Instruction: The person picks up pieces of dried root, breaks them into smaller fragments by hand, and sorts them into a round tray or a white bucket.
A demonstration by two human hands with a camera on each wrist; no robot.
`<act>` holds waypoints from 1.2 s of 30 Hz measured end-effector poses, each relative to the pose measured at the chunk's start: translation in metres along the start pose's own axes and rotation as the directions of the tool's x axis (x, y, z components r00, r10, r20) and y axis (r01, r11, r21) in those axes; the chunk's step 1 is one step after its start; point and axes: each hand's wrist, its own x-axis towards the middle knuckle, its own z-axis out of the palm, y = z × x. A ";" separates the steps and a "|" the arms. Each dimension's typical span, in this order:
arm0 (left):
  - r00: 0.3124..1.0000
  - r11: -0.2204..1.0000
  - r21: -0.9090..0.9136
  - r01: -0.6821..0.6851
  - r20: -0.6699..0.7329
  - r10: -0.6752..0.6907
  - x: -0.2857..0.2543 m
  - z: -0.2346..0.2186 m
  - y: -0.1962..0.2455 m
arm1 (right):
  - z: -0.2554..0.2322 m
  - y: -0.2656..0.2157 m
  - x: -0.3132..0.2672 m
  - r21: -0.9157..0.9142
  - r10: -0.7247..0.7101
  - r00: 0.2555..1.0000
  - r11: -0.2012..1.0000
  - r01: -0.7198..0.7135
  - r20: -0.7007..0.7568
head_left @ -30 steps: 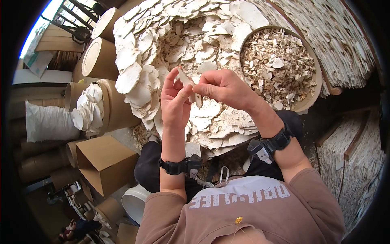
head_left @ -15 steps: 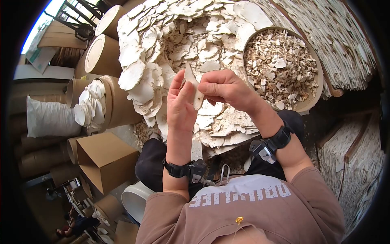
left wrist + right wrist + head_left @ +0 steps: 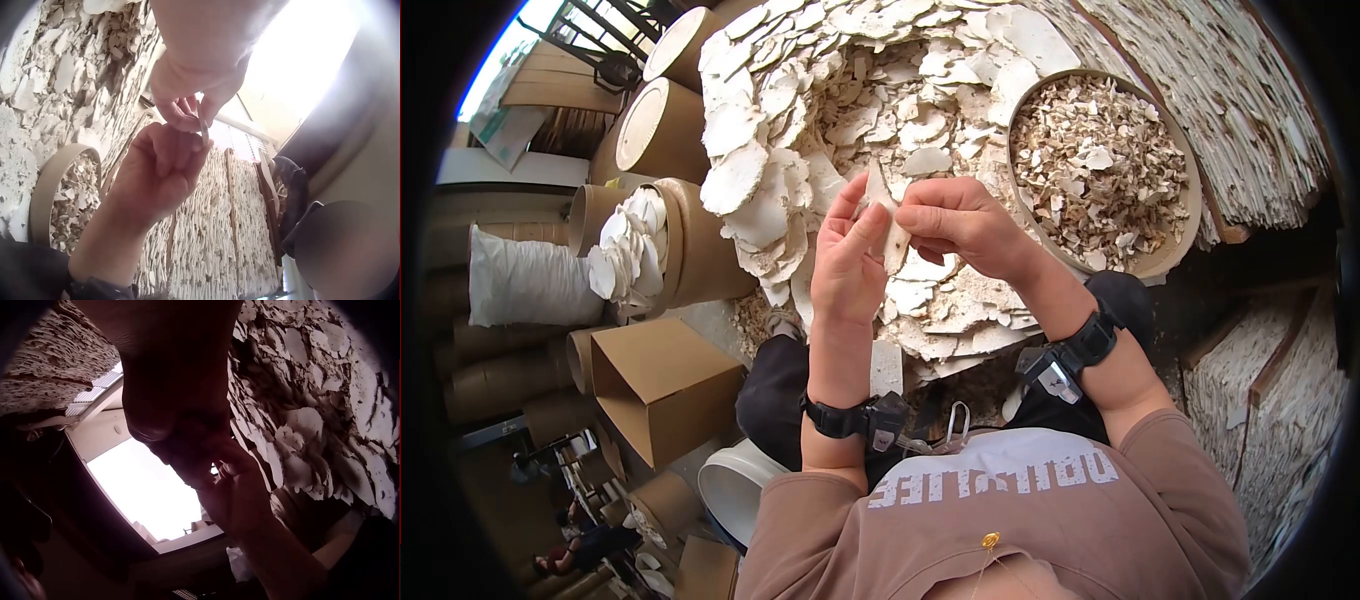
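Note:
A thin, pale, pointed flake (image 3: 897, 242) with a small dark spot stands upright between the two hands in the head view. My left hand (image 3: 846, 275) holds it between thumb and fingers from the left. On its right edge, my right hand (image 3: 965, 225) pinches with thumb and curled forefinger. From the left wrist, the flake (image 3: 204, 127) shows edge-on as a narrow strip at both sets of fingertips. The right wrist view is dark, and the flake is hidden behind the hands there. Below the hands spreads a large heap of white flakes (image 3: 745, 185).
Right of the heap stands a round tub (image 3: 1195, 190) of small broken chips. Stacked, layered slabs (image 3: 1200, 100) lie beyond it. To the left are an open cardboard box (image 3: 665, 370), a drum (image 3: 705, 250) with white discs and a white sack (image 3: 530, 280). A white bucket (image 3: 735, 480) stands nearby.
The flake has turned from a slant to nearly upright, its flat face now towards the head camera. Both hands sit slightly further right in view, the left clearly so; both still hold the flake.

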 end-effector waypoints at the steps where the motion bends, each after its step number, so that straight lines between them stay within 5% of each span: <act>1: 1.000 1.000 -0.022 0.007 -0.021 -0.007 0.000 0.001 -0.001 | 0.000 0.001 0.000 0.033 0.002 1.000 0.999 -0.002 0.002; 5: 0.999 0.999 -0.024 0.025 -0.041 -0.026 -0.003 0.008 0.008 | 0.002 0.003 0.000 0.028 0.028 0.998 0.999 -0.027 -0.047; 6: 1.000 0.992 0.129 -0.005 -0.009 0.006 -0.004 0.007 0.015 | 0.001 0.005 0.002 0.028 0.028 0.999 0.999 -0.027 -0.045; 8: 0.998 0.940 0.337 -0.057 0.035 0.048 -0.005 0.008 0.024 | -0.002 0.009 0.004 -0.321 -0.017 0.997 0.947 -0.009 -0.079; 12: 0.998 0.975 0.222 0.023 0.050 -0.035 -0.006 -0.004 0.019 | -0.003 0.006 0.002 -0.274 0.037 0.999 0.961 -0.036 -0.002; 15: 0.993 0.995 -0.004 0.101 0.057 -0.101 -0.005 -0.014 0.008 | 0.002 0.002 -0.002 -0.115 0.070 0.996 0.991 -0.063 0.050; 17: 0.963 0.964 -0.168 0.204 0.214 -0.166 -0.005 -0.016 0.007 | 0.006 0.000 -0.003 -0.002 0.083 0.995 0.997 -0.083 0.048; 21: 0.967 0.965 -0.181 0.192 0.204 -0.154 -0.005 -0.012 0.007 | 0.005 0.006 -0.002 0.093 0.095 0.995 0.991 -0.095 0.013; 23: 0.989 0.985 -0.118 0.126 0.091 -0.116 -0.006 -0.004 0.009 | 0.002 0.013 0.000 0.382 0.089 0.996 0.920 -0.081 -0.005; 25: 0.997 0.992 -0.105 0.071 -0.003 -0.072 -0.003 -0.006 0.008 | 0.002 0.015 0.002 0.389 0.105 0.994 0.916 -0.094 -0.008; 29: 0.986 0.999 -0.028 -0.042 -0.162 0.037 -0.004 -0.003 0.010 | 0.003 0.010 0.003 0.089 0.202 0.976 0.977 -0.195 -0.080; 31: 0.987 0.998 -0.011 -0.054 -0.155 0.052 -0.004 -0.005 0.010 | 0.008 0.010 0.003 -0.205 0.046 0.990 0.976 -0.072 -0.131; 34: 0.990 0.999 -0.011 -0.051 -0.130 0.050 -0.005 -0.007 0.008 | 0.004 0.020 0.003 -0.407 -0.095 0.994 0.911 0.067 -0.050; 36: 0.993 0.999 -0.026 -0.036 -0.112 0.033 -0.005 -0.015 0.005 | 0.003 0.018 0.001 -0.350 -0.063 0.998 0.935 0.054 -0.014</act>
